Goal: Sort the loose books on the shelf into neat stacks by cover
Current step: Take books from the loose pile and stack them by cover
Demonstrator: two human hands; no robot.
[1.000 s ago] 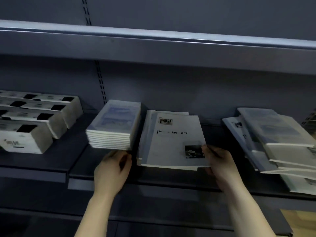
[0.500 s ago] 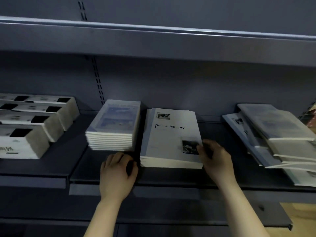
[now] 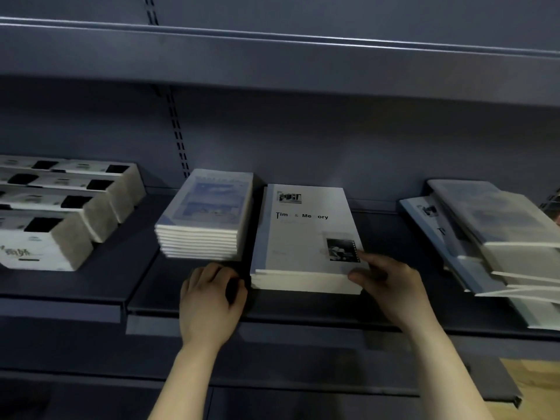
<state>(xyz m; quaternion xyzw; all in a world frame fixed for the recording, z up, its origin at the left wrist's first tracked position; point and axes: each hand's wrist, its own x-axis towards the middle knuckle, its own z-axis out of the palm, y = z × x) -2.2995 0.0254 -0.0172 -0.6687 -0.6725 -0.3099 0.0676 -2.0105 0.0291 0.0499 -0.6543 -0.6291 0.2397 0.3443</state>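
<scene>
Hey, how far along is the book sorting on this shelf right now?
Done: the blue-cover stack sits squared. In hand: the right hand grips the Time & Memory stack at its front corner, the left hand curled beside it. Left: the loose pile at right, mixed covers fanned out.

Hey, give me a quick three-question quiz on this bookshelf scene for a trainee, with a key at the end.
1. True or false: the right hand pinches the front right corner of the Time & Memory stack.
2. Where on the shelf is the untidy pile of books? A far left; B middle; C right.
3. Fill in: the ___ hand rests, fingers curled, by that stack's front left corner.
Key: 1 true; 2 C; 3 left, meaning the left hand.
</scene>
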